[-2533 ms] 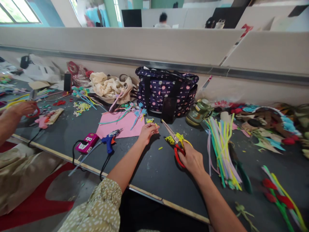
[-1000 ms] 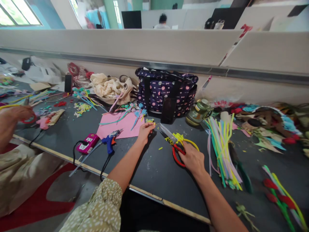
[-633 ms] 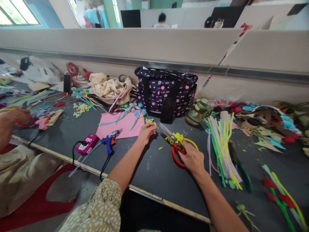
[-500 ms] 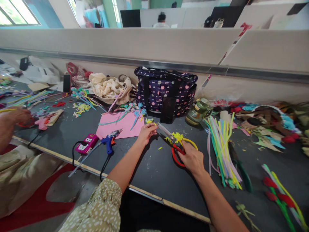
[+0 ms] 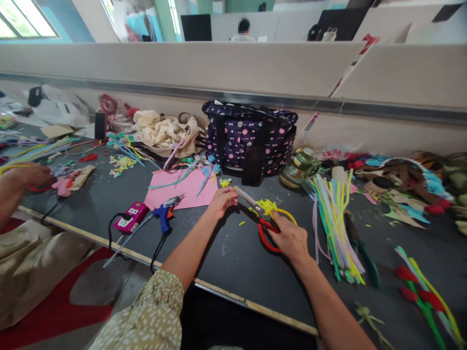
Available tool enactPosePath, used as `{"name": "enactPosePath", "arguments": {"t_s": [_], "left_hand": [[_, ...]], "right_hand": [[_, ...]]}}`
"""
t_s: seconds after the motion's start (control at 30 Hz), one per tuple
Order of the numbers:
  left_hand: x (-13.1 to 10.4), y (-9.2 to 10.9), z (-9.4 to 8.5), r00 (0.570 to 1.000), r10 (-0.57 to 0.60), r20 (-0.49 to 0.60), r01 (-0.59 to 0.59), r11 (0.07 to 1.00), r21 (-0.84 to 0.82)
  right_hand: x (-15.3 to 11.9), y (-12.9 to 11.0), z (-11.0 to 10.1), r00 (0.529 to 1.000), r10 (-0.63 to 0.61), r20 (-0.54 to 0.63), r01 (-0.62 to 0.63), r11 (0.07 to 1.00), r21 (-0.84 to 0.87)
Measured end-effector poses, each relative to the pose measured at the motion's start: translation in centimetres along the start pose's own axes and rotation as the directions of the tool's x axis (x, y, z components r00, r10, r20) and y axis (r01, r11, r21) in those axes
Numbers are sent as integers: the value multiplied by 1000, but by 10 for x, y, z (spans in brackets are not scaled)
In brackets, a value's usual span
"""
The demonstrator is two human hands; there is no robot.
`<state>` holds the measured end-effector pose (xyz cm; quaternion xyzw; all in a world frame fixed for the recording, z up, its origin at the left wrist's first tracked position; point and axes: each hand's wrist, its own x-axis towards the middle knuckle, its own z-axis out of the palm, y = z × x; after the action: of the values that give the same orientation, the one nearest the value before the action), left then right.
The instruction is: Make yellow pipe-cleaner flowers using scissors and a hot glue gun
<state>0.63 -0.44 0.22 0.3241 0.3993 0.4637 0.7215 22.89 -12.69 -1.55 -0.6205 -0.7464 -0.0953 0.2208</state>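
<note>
My right hand (image 5: 292, 236) is closed round the handles of a pair of scissors (image 5: 251, 201), one red and one yellow, with the blades pointing left. The blade tips lie right by the fingertips of my left hand (image 5: 223, 201). My left thumb and fingers are pinched on a tiny yellow piece of pipe cleaner, mostly hidden by the fingers. Under and behind the scissors lies a pile of short yellow pipe cleaner clippings (image 5: 268, 206). Another small yellow heap (image 5: 225, 183) is beyond my left hand, and one loose clipping (image 5: 241, 223) rests between my hands.
A blue glue gun (image 5: 164, 214), a magenta box (image 5: 131, 217) and pink paper (image 5: 182, 187) lie left. A patterned bag (image 5: 251, 129), phone (image 5: 253, 165) and green bottle (image 5: 299, 167) stand behind. Right is a pipe cleaner bundle (image 5: 337, 228). Another person's hand (image 5: 31, 176) works far left.
The scissor blades have come closer together at my left fingertips. My hands have otherwise hardly moved. The other person's hand at far left has shifted slightly.
</note>
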Motion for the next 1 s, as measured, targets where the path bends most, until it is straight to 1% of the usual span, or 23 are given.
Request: {"name": "enactPosePath", "arguments": {"t_s": [0.27, 0.43, 0.6, 0.73, 1.0], "left_hand": [[0, 0, -2, 1000, -26, 4, 26, 1000, 15], [0, 0, -2, 999, -20, 38, 20, 1000, 2], [-1, 0, -1, 999, -25, 35, 24, 1000, 16], [-1, 0, -2, 998, -18, 55, 17, 1000, 13], [-2, 1, -1, 997, -14, 74, 13, 1000, 19]], "right_hand": [[1, 0, -2, 1000, 15, 19, -15, 1000, 24], [0, 1, -2, 999, 13, 34, -14, 999, 32], [0, 2, -1, 999, 25, 35, -26, 999, 29], [0, 2, -1, 999, 14, 44, -16, 999, 44], [-1, 1, -3, 995, -1, 100, -8, 996, 93]]}}
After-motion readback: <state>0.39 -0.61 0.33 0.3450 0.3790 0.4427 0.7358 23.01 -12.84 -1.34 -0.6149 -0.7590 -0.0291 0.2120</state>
